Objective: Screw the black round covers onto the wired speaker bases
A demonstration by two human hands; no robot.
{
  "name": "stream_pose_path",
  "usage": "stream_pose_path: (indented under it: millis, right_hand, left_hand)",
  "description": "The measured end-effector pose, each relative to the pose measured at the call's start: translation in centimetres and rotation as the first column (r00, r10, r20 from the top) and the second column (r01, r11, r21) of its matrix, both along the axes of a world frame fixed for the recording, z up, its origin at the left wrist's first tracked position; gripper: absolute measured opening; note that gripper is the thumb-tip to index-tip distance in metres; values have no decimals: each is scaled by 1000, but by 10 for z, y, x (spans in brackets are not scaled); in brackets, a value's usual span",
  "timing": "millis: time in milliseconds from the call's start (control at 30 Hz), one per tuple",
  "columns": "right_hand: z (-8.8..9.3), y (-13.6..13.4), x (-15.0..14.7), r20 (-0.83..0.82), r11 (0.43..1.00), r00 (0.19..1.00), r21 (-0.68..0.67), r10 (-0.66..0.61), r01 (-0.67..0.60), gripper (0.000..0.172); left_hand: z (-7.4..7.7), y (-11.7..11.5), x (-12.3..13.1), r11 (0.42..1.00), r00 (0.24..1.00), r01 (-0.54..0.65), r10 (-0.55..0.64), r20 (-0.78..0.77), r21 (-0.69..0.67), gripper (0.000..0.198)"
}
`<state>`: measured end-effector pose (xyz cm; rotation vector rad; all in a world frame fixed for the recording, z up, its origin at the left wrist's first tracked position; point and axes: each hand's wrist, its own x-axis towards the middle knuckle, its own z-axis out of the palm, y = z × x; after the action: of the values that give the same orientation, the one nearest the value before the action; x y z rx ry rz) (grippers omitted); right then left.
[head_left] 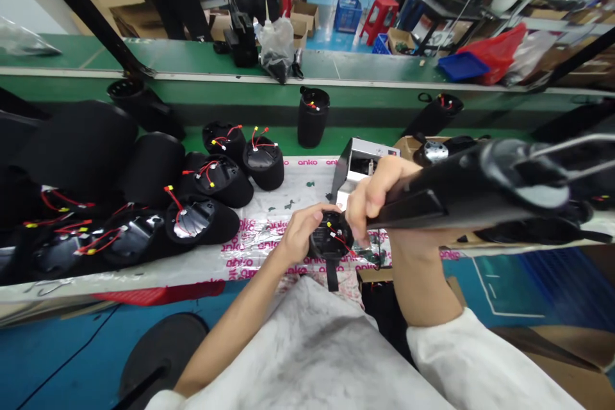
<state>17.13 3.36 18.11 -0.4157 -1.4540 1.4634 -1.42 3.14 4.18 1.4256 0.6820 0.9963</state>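
Observation:
My left hand point(298, 236) is wrapped round a black round speaker unit point(330, 238) with red wires and yellow connectors on its top, held just above my lap. My right hand point(373, 200) grips the handle of a long black power tool point(485, 191) that stretches to the right; its tip end sits at the unit and is hidden behind my fingers. A black strap hangs down from the unit.
Several black fabric-covered speaker units point(211, 179) with red wires lie on the plastic-covered bench point(269, 230) at left. A grey metal box point(358, 163) stands behind my hands. More units point(312, 116) sit on the green conveyor point(384, 138). People stand beyond the far bench.

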Motion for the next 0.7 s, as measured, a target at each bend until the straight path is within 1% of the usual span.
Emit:
stream_pose_path:
  millis: [67,133,200,267,367,467,533,567,633,700]
  right_hand:
    - [-5,0,3,-1,993,993,-1,-121,121,91]
    - [-8,3,5,30,977,978,-47,-205,206,87]
    - [-12,6,8,49,961,963,-76,-265,268,82]
    - [-19,8,13,50,943,946,-82,-319,322,78]
    - [-35,7,25,11,902,903,-41,-429,429,75]
    - [-54,3,35,-123,831,830,53,-544,553,75]
    - [-65,3,37,-199,796,794,89,-575,599,72]
    - [-69,4,37,-216,791,788,95,-576,604,70]
    - [-76,7,37,-224,796,792,94,-568,598,70]
    - [-79,11,36,-221,810,803,80,-554,581,76]
  left_hand:
    - [2,-1,-2,1000,1000,-13,13,-13,2,63]
    - [4,-7,-4,999,998,-51,51,-27,-1,59]
    - [5,-18,-7,992,992,-123,123,-22,-2,56]
    - [3,-34,-10,980,980,-199,199,-15,6,57]
    - [-4,-59,-10,964,963,-263,265,-45,49,67]
    - [-12,-73,-4,946,944,-307,317,-95,106,73]
    - [-16,-74,1,932,932,-334,349,-94,143,72]
    - [-18,-73,4,926,930,-344,359,-82,159,72]
    - [-21,-69,8,918,929,-352,367,-52,182,71]
    - [-23,-64,10,917,931,-351,363,-34,191,71]
